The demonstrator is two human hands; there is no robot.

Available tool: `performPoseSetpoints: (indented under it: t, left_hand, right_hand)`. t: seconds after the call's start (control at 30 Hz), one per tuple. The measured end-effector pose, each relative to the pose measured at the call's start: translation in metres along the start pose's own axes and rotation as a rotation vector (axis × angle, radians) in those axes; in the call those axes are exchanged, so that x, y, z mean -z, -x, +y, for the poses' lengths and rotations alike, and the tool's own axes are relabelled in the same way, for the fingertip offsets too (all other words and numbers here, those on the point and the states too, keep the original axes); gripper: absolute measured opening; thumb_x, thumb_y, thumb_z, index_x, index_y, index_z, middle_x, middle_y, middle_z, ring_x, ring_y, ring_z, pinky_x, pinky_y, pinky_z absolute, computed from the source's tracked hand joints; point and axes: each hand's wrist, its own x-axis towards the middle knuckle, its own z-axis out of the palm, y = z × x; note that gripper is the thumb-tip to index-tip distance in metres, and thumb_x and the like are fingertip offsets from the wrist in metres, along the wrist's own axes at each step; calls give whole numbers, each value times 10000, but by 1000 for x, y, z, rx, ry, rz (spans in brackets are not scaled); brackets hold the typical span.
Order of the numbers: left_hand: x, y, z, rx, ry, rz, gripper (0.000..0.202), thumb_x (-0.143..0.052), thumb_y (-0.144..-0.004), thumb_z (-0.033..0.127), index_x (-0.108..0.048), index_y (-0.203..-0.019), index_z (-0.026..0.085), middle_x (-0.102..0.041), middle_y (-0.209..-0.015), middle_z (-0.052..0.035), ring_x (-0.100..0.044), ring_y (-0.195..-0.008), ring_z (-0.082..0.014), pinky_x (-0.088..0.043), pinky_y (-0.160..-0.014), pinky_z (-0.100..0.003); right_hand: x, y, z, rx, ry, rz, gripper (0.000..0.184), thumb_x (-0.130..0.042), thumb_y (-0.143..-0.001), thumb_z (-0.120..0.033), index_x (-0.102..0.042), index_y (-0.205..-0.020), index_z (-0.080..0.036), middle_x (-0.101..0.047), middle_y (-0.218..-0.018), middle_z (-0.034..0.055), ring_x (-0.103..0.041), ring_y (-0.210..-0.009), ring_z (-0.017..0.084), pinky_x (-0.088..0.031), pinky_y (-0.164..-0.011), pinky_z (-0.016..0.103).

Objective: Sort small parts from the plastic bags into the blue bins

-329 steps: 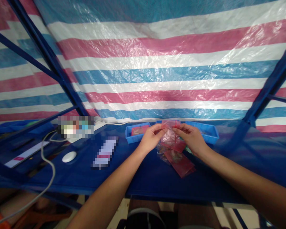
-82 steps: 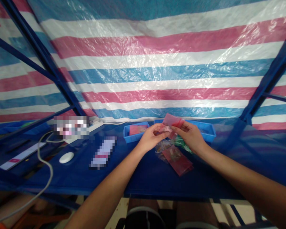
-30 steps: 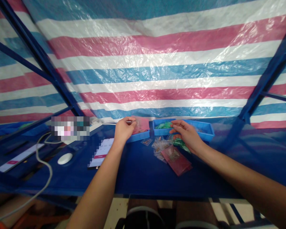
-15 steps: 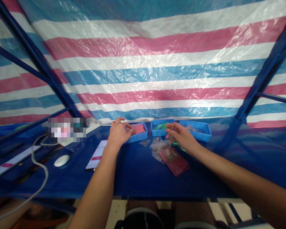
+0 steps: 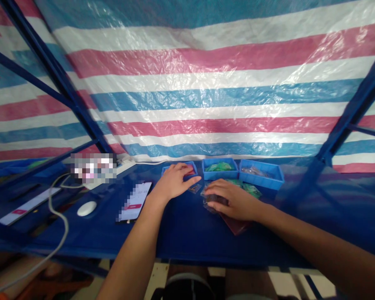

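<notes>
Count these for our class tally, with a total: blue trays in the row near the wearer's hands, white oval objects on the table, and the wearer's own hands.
Left blue tray, middle blue tray, right blue tray: 3
White oval object: 1
Left hand, right hand: 2
Total: 6

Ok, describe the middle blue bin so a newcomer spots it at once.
Find the striped sheet, then the blue table before it. In the row of three there, take the middle blue bin, just beyond the right hand. Its green packets set it apart: the left bin shows red, the right bin greyish contents.
</notes>
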Motion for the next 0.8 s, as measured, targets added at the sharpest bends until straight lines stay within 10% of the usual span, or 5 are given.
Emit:
performPoseSetpoints:
  t: [0.43,0.63,0.8]
  left_hand:
    - [-4,-6,11,15,-41,17,591,-303,-1139,467,-799,-1274,175,-759,-1352,-134,-634,-1354,-293,-460,-1205,-455]
    - [-2,-6,31,95,-47,314,552,-396,-1115,535,-848,-1042,227,-725,-1365,-125,-623,-1313,-340,-479,-1165,-539]
    - [-2,-9,52,-83,74,462,431,-438,-1128,424,-807,-1128,202,-736,-1244,-110,-639,-1229,-281,-494,-1151,-480]
  right_hand:
    - [-32,-43,14,136,211,-193,488,-567,-964,-61,-669,-1429,-163,-690,-1463,167,-642,-1361,270,-463,-1204,438]
    - [-35,-55,9,34,303,-234,195,-615,-1028,-154,-768,-1141,-201,-816,-1074,100,-770,-1012,235,-559,-941,335]
    - [-38,-55,0,53,335,-162,230,-606,-1037,-151,-764,-1201,-184,-814,-1117,113,-763,-1021,231,-553,-943,331]
